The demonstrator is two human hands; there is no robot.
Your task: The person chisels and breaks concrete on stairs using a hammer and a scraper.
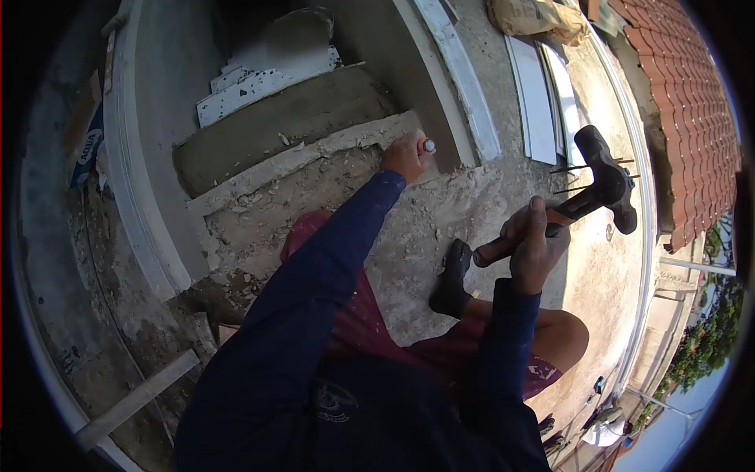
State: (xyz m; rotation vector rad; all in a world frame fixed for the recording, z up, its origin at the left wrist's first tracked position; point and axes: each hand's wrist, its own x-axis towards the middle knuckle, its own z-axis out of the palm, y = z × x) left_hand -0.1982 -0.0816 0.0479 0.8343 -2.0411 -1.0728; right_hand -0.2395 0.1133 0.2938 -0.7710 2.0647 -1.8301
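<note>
My left hand (402, 156) is wrapped round a chisel (428, 145), its round metal striking end pointing up at me and a bit of orange-red grip showing. The blade is hidden below the fist, which is at the right end of a rough, broken concrete edge (311, 155). Chips and rubble (267, 200) lie along that edge. Raised off to the right, my right hand (539, 240) grips a hammer (604, 181) by its dark and orange handle, thumb along the shaft. The hammer head is up and away from the chisel.
A recess with grey steps and speckled white pieces (267, 81) lies beyond the edge. White boards (531, 98) and a paper sack (535, 17) rest at the upper right. Thin rods (574, 168) stick out behind the hammer. A red tiled roof (684, 102) borders the right.
</note>
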